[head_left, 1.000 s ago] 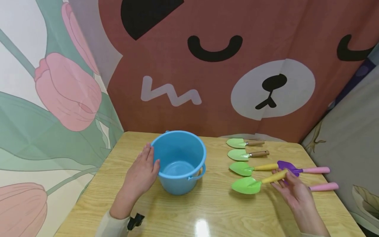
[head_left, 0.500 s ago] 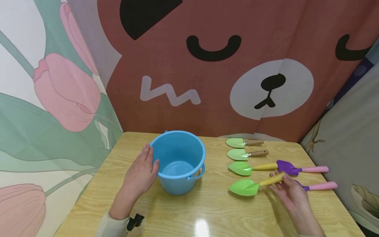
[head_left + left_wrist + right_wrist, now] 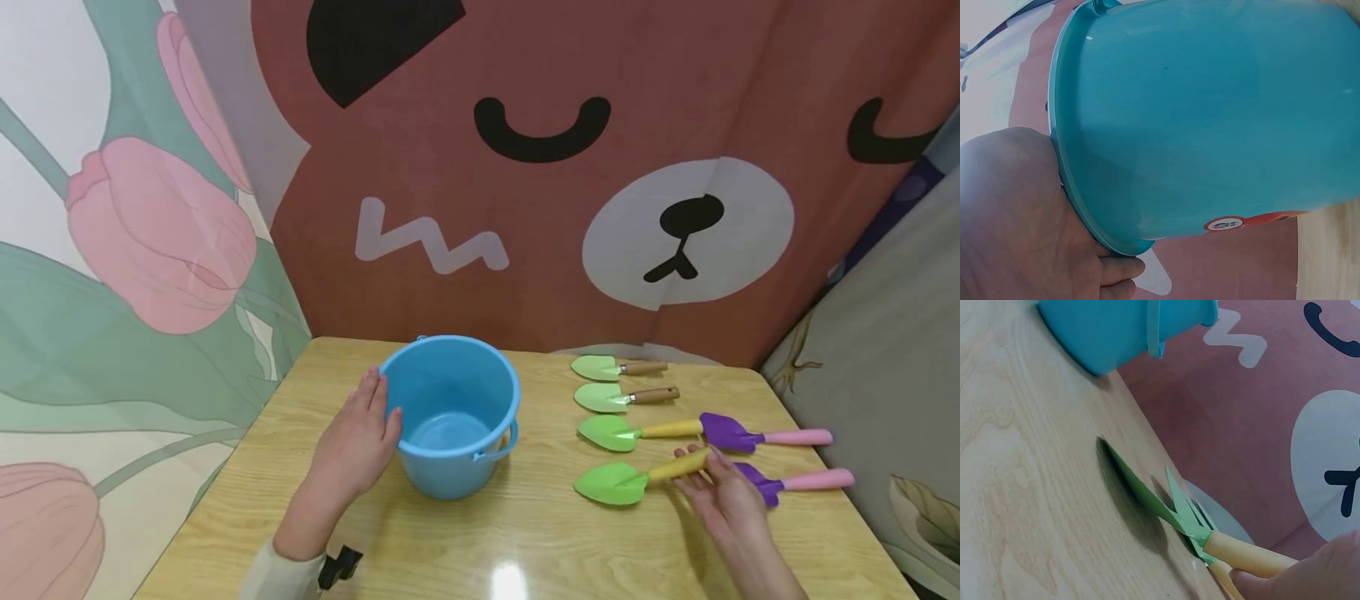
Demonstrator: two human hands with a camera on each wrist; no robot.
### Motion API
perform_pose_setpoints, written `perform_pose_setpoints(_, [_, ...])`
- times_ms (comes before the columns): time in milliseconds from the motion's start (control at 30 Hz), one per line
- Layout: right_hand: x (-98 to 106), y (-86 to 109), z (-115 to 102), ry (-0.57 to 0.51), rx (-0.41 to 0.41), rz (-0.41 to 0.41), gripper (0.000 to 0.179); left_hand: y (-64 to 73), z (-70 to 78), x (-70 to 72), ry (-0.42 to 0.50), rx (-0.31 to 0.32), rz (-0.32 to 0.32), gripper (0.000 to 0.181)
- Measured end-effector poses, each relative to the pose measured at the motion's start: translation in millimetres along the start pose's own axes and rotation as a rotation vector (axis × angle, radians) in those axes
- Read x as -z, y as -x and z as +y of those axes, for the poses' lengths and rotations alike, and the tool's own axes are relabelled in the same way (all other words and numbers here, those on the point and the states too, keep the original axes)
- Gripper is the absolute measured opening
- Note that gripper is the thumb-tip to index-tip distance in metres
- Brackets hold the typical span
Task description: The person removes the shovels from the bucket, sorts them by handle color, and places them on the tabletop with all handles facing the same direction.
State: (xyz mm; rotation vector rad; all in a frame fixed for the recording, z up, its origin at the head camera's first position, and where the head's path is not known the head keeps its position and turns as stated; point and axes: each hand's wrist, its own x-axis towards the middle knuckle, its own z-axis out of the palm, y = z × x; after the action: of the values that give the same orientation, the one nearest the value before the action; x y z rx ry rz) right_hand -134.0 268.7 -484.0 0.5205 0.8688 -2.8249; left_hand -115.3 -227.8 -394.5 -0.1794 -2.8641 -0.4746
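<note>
The blue bucket (image 3: 450,467) stands upright on the table. My left hand (image 3: 358,442) rests flat against its left rim, fingers straight; in the left wrist view the palm (image 3: 1016,212) touches the rim's edge. At the right, my right hand (image 3: 723,500) pinches the yellow handle of a green trowel (image 3: 611,484), whose blade points left toward the bucket. The right wrist view shows this trowel's blade (image 3: 1138,484) tilted, with a shadow on the table beneath it. Just behind lies a second green trowel (image 3: 609,433) with a yellow handle, parallel to the held one.
Two pale green trowels (image 3: 600,397) with wooden handles lie farther back. Two purple shovels (image 3: 729,432) with pink handles lie at the right, the nearer one partly behind my right hand. A bear-print cloth (image 3: 450,308) hangs along the table's (image 3: 420,550) back edge.
My right hand has shifted a little left with the green trowel, uncovering more of the nearer purple shovel. The left hand stays at the bucket rim.
</note>
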Motion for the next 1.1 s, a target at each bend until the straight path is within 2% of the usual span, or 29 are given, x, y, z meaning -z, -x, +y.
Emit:
perform_pose_setpoints(133, [-1.6, -2.0, 1.8, 0.057, 0.003, 0.045, 0.058, 1.3, 0.6, -0.2, 0.003, 0.007, -0.011, 0.068])
perform_pose_setpoints(300, [-0.1, -1.1, 3.6, 0.117, 0.036, 0.052, 0.061, 1.7, 1.0, -0.2, 0.003, 0.006, -0.019, 0.067])
perform_pose_setpoints(433, [2.2, 0.8, 5.6, 0.142, 0.041, 0.094, 0.049, 1.5, 1.7, 0.7, 0.003, 0.004, -0.019, 0.067])
perform_pose_setpoints(700, [3.3, 4.0, 8.2, 0.276, 0.063, 0.202, 0.025, 0.4, 1.6, 0.6, 0.004, -0.014, 0.002, 0.066])
perform_pose_setpoints(800, [2.4, 3.7, 9.4, 0.318, 0.080, 0.225, 0.023, -0.3, 0.9, 0.5, -0.002, -0.019, 0.007, 0.066])
perform_pose_setpoints(867, [1.6, 3.4, 10.5, 0.366, 0.093, 0.233, 0.031, -0.5, 0.4, 0.6, -0.004, -0.021, 0.009, 0.066])
perform_pose_setpoints(1033, [2.4, 2.7, 11.9, 0.456, 0.110, 0.235, 0.066, -0.5, -0.4, 0.6, -0.002, -0.023, 0.010, 0.065])
perform_pose_setpoints(1100, [3.7, 2.2, 12.3, 0.475, 0.113, 0.234, 0.070, -0.4, -0.6, 0.4, 0.000, -0.022, 0.009, 0.065])
